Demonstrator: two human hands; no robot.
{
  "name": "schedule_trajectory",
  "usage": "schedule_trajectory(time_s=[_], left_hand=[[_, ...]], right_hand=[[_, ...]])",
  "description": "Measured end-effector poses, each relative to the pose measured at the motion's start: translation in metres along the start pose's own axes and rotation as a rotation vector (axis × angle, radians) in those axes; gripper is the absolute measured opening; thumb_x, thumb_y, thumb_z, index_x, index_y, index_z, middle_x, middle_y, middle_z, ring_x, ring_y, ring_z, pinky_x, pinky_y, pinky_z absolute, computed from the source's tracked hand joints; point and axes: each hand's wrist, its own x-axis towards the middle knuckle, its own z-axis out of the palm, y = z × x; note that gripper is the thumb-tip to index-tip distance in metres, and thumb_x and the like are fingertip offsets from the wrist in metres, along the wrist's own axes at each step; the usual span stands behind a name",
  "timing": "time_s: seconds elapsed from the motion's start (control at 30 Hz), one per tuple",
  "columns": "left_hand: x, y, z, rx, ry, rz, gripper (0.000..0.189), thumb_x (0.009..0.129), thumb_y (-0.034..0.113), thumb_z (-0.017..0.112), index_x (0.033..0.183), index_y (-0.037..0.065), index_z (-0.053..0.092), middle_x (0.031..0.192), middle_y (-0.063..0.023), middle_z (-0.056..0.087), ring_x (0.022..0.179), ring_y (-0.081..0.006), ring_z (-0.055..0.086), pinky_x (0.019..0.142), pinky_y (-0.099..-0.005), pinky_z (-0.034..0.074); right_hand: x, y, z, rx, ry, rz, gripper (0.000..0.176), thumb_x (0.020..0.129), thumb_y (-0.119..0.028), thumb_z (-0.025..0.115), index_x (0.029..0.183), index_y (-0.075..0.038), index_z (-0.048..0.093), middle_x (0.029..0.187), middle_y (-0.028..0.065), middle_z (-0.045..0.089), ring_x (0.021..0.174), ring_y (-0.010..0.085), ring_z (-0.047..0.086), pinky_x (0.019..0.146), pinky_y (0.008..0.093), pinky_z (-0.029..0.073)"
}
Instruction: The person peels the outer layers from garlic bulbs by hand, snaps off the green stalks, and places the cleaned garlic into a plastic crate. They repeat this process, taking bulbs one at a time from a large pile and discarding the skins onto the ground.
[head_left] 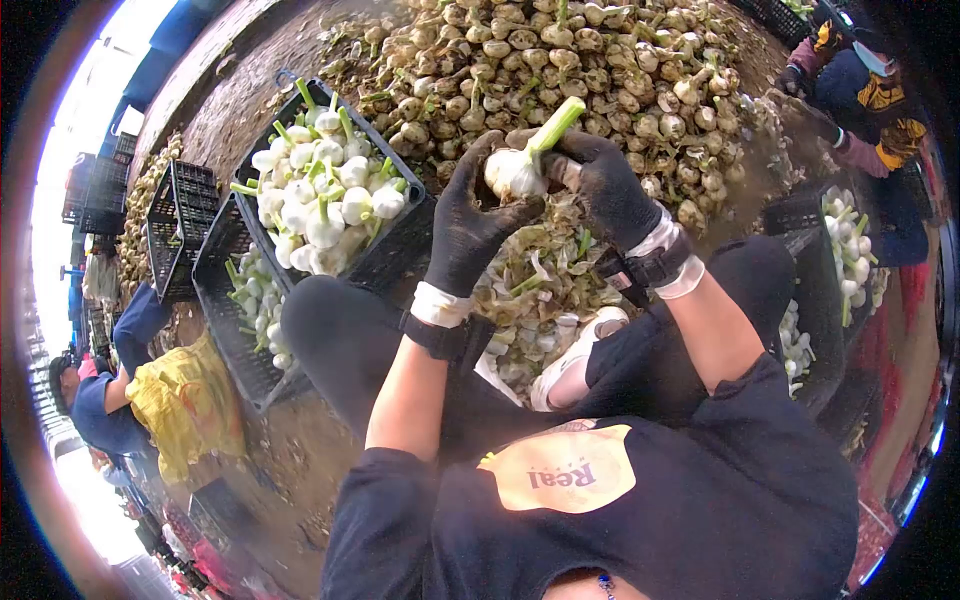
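A garlic bulb (514,174) with a short green stem is held between my two hands, its stem pointing up and to the right. My left hand (478,215), in a dirty black glove, curls its fingers around the bulb's left side. My right hand (605,185), gloved the same way, has its thumb and fingers against the right side near the stem base. Loose peeled skins (535,270) lie below, between my legs. Behind my hands rises a large heap of unpeeled garlic (540,60).
A black crate (418,190) of white garlic stands at the left, on another crate (215,290). Empty-looking crates (180,225) lie farther left. More garlic crates (815,290) stand at the right. A person (870,110) sits at upper right, another (105,400) at far left.
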Motion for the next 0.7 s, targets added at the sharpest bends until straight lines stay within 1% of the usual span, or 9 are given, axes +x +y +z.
schedule_trajectory(time_s=[0.1,0.17,0.23,0.3,0.4,0.43,0.5,0.53,0.7], left_hand=[[-0.001,0.008,-0.001,-0.111,0.029,-0.006,0.082,0.075,0.012,0.084,0.143,-0.001,0.041,0.132,-0.0154,0.057,0.114,-0.0208,0.059,0.095,-0.0341,0.051],[-0.001,0.015,-0.007,-0.654,-0.057,-0.311,0.08,0.08,0.014,0.079,0.146,-0.001,0.036,0.132,-0.0148,0.055,0.109,-0.0203,0.061,0.086,-0.0323,0.055],[0.0,0.015,0.0,-0.55,-0.055,-0.274,0.078,0.084,0.016,0.075,0.147,-0.001,0.032,0.13,-0.014,0.056,0.106,-0.0189,0.061,0.079,-0.0304,0.056],[-0.003,0.018,0.002,-0.422,0.006,-0.176,0.084,0.08,0.012,0.079,0.148,0.0,0.031,0.127,-0.0117,0.057,0.105,-0.0196,0.062,0.082,-0.0298,0.056],[0.005,0.013,0.004,-0.186,0.064,0.061,0.093,0.072,0.008,0.084,0.148,0.002,0.032,0.124,-0.0101,0.058,0.107,-0.0193,0.061,0.086,-0.0304,0.054],[0.004,0.012,0.006,-0.187,0.064,0.061,0.093,0.072,0.008,0.084,0.148,0.002,0.032,0.124,-0.0101,0.058,0.107,-0.0193,0.061,0.086,-0.0304,0.054],[0.002,0.014,0.011,0.247,0.131,0.264,0.1,0.066,0.005,0.087,0.149,0.003,0.031,0.122,-0.0093,0.058,0.11,-0.0187,0.059,0.093,-0.0316,0.052],[0.002,0.011,0.01,0.412,0.129,0.278,0.1,0.067,0.005,0.087,0.149,0.003,0.031,0.121,-0.0095,0.058,0.112,-0.0178,0.057,0.096,-0.0325,0.05],[0.002,0.01,0.008,0.096,0.112,0.216,0.096,0.07,0.005,0.086,0.149,0.004,0.032,0.124,-0.0092,0.056,0.113,-0.0206,0.057,0.099,-0.0351,0.048]], right_hand=[[0.003,0.015,-0.005,0.085,-0.045,0.008,0.032,0.098,-0.013,0.057,0.126,0.003,0.061,0.112,0.0082,0.069,0.098,0.0147,0.065,0.09,0.0284,0.051],[-0.001,0.015,-0.007,0.207,-0.035,0.085,0.034,0.099,-0.014,0.056,0.128,0.003,0.06,0.116,0.0095,0.068,0.103,0.015,0.064,0.093,0.0294,0.051],[0.0,0.022,-0.009,0.279,-0.033,0.112,0.034,0.1,-0.015,0.054,0.129,0.003,0.059,0.12,0.0103,0.066,0.105,0.0153,0.064,0.093,0.0299,0.051],[0.004,0.02,-0.01,0.222,-0.051,-0.012,0.038,0.1,-0.021,0.056,0.129,0.003,0.059,0.12,0.0108,0.066,0.105,0.0158,0.063,0.094,0.0303,0.05],[0.004,-0.002,-0.014,0.131,-0.096,-0.019,0.044,0.098,-0.029,0.059,0.128,0.003,0.059,0.119,0.0109,0.066,0.104,0.0162,0.063,0.093,0.0299,0.05],[0.004,-0.007,-0.011,0.131,-0.096,-0.018,0.044,0.098,-0.029,0.059,0.128,0.003,0.059,0.119,0.0109,0.066,0.104,0.0162,0.063,0.093,0.0299,0.05],[0.003,-0.014,-0.003,-0.248,-0.053,0.008,0.05,0.096,-0.035,0.062,0.127,0.003,0.059,0.117,0.0104,0.067,0.102,0.0157,0.063,0.092,0.0286,0.049],[-0.004,-0.006,0.002,-0.109,0.022,0.104,0.046,0.097,-0.033,0.061,0.126,0.003,0.061,0.115,0.0097,0.068,0.099,0.0148,0.064,0.09,0.0271,0.049],[0.0,0.005,0.001,0.11,0.049,0.046,0.036,0.097,-0.023,0.06,0.121,0.003,0.064,0.108,0.0075,0.07,0.093,0.0133,0.064,0.085,0.0271,0.05]])
